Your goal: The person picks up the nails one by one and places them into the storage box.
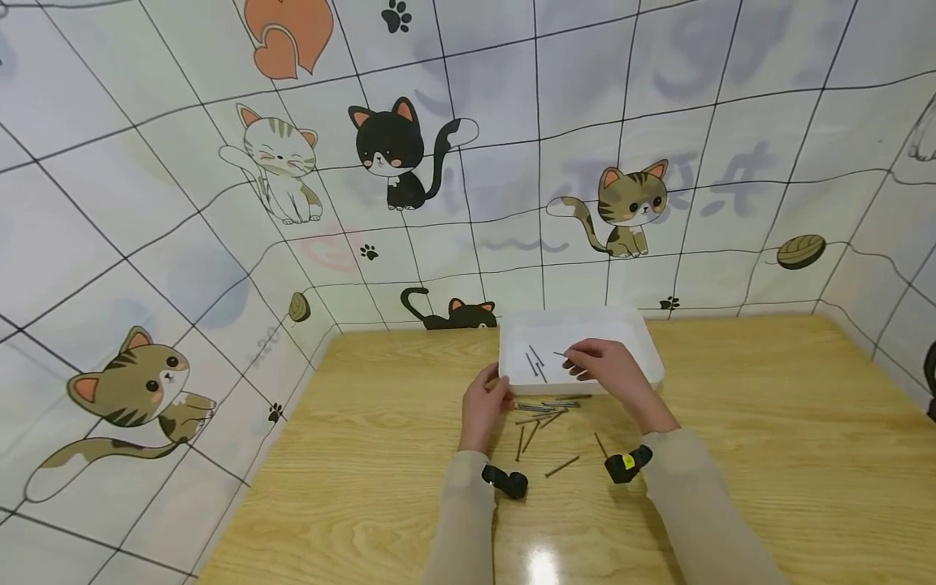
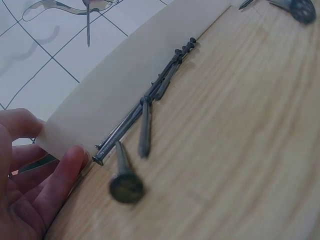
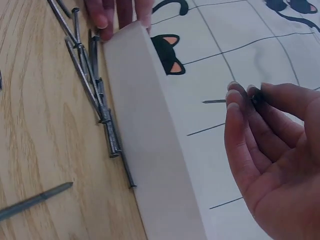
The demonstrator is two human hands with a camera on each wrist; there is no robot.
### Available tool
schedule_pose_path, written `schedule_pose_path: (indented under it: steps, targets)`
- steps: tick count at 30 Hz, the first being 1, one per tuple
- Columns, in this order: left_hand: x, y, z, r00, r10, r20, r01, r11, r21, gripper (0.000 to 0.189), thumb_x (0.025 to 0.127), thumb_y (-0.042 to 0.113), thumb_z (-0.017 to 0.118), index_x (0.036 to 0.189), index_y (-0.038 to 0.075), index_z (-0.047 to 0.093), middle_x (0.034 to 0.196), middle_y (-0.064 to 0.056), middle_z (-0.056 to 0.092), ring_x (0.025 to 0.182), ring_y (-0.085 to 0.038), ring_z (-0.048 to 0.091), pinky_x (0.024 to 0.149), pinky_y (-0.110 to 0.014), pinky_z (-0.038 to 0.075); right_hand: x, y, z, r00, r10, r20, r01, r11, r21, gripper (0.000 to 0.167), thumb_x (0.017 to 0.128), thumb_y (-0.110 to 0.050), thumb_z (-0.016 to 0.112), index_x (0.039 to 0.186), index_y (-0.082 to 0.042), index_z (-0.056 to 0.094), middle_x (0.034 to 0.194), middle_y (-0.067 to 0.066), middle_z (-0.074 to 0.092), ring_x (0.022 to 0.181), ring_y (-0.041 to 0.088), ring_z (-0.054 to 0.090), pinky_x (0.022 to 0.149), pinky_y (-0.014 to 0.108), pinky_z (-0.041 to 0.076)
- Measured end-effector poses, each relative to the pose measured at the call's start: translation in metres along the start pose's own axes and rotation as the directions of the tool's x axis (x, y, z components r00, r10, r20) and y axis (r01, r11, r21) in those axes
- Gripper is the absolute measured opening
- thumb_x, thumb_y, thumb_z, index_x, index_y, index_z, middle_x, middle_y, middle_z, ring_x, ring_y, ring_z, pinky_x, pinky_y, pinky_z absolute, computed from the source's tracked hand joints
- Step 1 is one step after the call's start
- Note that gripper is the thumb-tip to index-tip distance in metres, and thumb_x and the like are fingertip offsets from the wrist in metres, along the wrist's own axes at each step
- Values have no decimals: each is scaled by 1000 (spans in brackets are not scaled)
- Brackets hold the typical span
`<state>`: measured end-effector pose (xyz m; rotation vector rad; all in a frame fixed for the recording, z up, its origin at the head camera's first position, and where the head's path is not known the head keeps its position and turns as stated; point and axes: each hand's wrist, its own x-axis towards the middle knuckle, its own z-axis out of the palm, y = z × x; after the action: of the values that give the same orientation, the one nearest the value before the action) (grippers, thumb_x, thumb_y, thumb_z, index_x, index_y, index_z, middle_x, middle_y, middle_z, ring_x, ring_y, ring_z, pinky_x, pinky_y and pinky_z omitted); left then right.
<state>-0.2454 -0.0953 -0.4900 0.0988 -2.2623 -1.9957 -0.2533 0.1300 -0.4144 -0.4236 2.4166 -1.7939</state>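
My right hand (image 1: pixel 608 370) is over the white tray (image 1: pixel 541 389) and pinches a nail (image 3: pixel 215 101) between thumb and fingertips, its point sticking out to the left in the head view. At the tray's near left corner my left hand (image 1: pixel 483 410) grips the wall, with the thumb (image 2: pixel 75 159) low on the front side. A few nails (image 1: pixel 537 364) lie inside the tray toward its left. Several more nails (image 2: pixel 132 114) are heaped on the table along the tray's front wall.
Loose nails lie nearer to me on the wooden table (image 1: pixel 366 455), one nail (image 1: pixel 562 466) between the forearms and another nail (image 1: pixel 600 444) by the right wrist camera. Behind the tray stands a wall covering (image 1: pixel 497 244) with cartoon cats.
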Motion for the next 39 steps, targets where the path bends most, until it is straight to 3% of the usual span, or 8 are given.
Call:
schedule_pose_path:
  steps: [6,13,19,24,33,39]
  targets:
    - [0,-1,-1,1000,-2,9,2,1000,-21,42,89,27,55,128,14,49,118,-7,54,74,-22,62,60,-32,54,17,5,8,1000,22,-20,-21,1000,10,29,91,-26,52,108,-4,59,100,15,62,92,31,59,81,45,47]
    - [2,-3,-1,1000,7,14,-6,999,-37,42,89,26,54,129,13,48,119,-8,54,76,-24,62,60,-34,54,38,11,15,999,49,3,-49,998,-26,28,92,-16,51,111,4,57,102,20,61,93,34,58,80,45,48]
    - [0,-4,1,1000,11,3,-11,1000,-29,39,89,24,54,126,15,51,114,-6,56,72,-19,62,58,-29,53,52,19,19,996,93,2,-92,993,-80,30,91,-17,52,112,4,57,98,16,62,89,30,59,76,38,50]
    - [-3,3,0,1000,5,1,-5,999,-36,38,89,22,54,126,14,51,114,-3,56,75,-22,62,59,-33,54,63,25,25,993,116,-10,-117,989,-94,27,91,-18,52,109,1,60,96,12,63,84,24,61,72,32,52]
    - [1,-5,1,1000,1,-4,-1,1000,-19,43,88,27,56,128,13,50,117,-5,55,74,-20,62,58,-30,54,69,31,29,983,184,-6,-184,982,-48,29,91,-18,51,110,3,59,97,15,62,84,23,61,71,31,52]
    - [1,-5,1,1000,10,-2,-10,1000,-24,42,88,25,56,128,11,50,118,-8,55,74,-23,62,59,-32,54,69,33,33,979,205,4,-202,968,-146,29,91,-17,51,110,3,59,92,14,63,77,19,60,66,30,52]
